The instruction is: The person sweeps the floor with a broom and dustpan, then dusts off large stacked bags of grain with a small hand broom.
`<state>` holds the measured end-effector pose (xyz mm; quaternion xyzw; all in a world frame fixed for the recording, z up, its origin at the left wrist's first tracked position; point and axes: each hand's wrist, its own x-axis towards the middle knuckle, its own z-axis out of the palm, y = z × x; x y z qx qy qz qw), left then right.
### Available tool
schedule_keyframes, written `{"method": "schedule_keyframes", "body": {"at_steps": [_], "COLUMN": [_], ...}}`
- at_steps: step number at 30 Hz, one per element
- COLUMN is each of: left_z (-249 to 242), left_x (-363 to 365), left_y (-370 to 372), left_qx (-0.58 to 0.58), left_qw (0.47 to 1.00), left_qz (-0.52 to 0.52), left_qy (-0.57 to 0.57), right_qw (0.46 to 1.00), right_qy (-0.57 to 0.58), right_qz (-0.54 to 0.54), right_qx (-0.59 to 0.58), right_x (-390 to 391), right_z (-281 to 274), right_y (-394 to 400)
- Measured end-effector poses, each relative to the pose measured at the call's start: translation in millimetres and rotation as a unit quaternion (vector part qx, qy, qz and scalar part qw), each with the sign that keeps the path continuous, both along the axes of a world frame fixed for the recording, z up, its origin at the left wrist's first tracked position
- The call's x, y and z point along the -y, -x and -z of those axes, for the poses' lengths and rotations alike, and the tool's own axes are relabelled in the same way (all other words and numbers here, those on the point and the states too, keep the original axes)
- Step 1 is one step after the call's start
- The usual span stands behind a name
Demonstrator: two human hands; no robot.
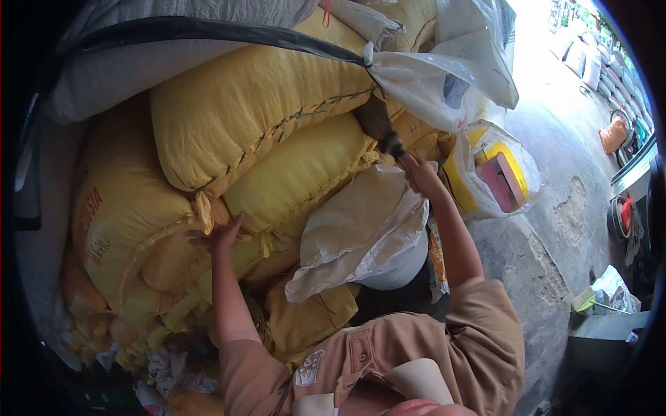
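Observation:
In my right hand [418,173] is the handle of a short brush with dark bristles [375,119], possibly a hand broom. Its bristles reach into the gap beside the stacked yellow sacks. My left hand [220,237], fingers spread, lies against the sacks near the tied corner of the large upper yellow sack [257,97]. Under that sack sits a lighter yellow sack [298,170] with a stitched edge. A white sack [361,222] with its mouth open stands in front of me, just below my right hand.
On the right, a clear bag with yellow and pink packs [501,182] stands on the cracked concrete floor [548,243]. White plastic [444,69] and a black strap [229,29] hang over the stack. More sacks [610,76] are piled at the far right.

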<state>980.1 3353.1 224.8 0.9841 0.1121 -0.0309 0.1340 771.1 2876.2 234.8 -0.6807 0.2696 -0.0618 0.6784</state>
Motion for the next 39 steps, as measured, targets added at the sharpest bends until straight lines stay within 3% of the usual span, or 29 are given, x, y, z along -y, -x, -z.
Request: {"method": "schedule_keyframes", "body": {"at_steps": [1, 5, 7, 12, 14, 16, 17, 19, 22, 24, 27, 30, 34, 36, 38, 39], "left_z": [1.1, 7.8, -49.1, -50.6, -52.4, -53.1, -52.2, -49.5, -49.2, -42.1, -44.6, -38.6, -41.3, -48.4, -57.3, -62.6], "left_x": [6.3, 1.2, 40.8, 43.3, 43.4, 43.5, 40.3, 40.3, 39.9, 38.6, 41.7, 36.8, 38.9, 47.6, 49.9, 50.3], "left_y": [4.6, -6.6, 44.7, 43.7, 44.3, 43.9, 45.3, 44.4, 42.0, 40.9, 42.4, 34.8, 39.2, 46.8, 48.0, 47.5], "left_qx": [0.096, 0.006, 0.026, 0.012, 0.019, -0.005, -0.005, 0.021, 0.015, 0.025, 0.036, 0.031, 0.015, 0.026, 0.03, -0.031], "left_qw": [0.991, 0.997, 0.993, 0.993, 0.993, 0.993, 0.992, 0.994, 0.994, 0.992, 0.991, 0.992, 0.992, 0.993, 0.993, 0.996], "left_qz": [-0.049, -0.048, -0.089, -0.097, -0.101, -0.105, -0.108, -0.085, -0.088, -0.096, -0.099, -0.097, -0.102, -0.097, -0.095, -0.079], "left_qy": [-0.074, -0.057, -0.07, -0.069, -0.066, -0.06, -0.062, -0.06, -0.07, -0.076, -0.077, -0.072, -0.07, -0.067, -0.069, -0.033], "right_qw": [1.0, 0.999, 1.0, 0.995, 0.993, 0.985, 0.986, 0.961, 0.98, 0.988, 0.995, 0.997, 0.989, 0.977, 0.98, 0.985], "right_qy": [-0.025, -0.027, 0.003, 0.097, 0.114, 0.142, 0.14, 0.132, 0.056, 0.064, -0.016, 0.044, 0.046, 0.033, -0.002, -0.013], "right_qz": [-0.009, 0.029, 0.013, -0.012, 0.01, 0.097, 0.095, 0.236, 0.19, 0.133, -0.008, 0.027, 0.12, 0.208, 0.191, 0.151], "right_qx": [-0.017, -0.016, -0.016, 0.002, 0.015, 0.009, 0.008, -0.054, 0.0, 0.038, 0.097, 0.064, 0.073, 0.005, 0.059, 0.084], "right_x": [2.2, -4.0, -1.7, -27.3, -12.2, 21.8, 28.3, 38.5, 19.7, 2.4, -9.3, -4.8, 32.5, 32.6, 22.8, 15.5], "right_z": [6.4, 32.4, 10.4, -13.5, 22.8, 73.2, 79.8, 80.3, 79.9, 58.3, 20.9, 20.0, 97.7, 113.0, 99.3, 90.2], "right_y": [9.6, 46.7, 50.0, 58.5, 54.9, 56.7, 63.4, 69.6, 66.1, 65.7, 66.6, 56.9, 41.0, 46.1, 49.5, 50.6]}}
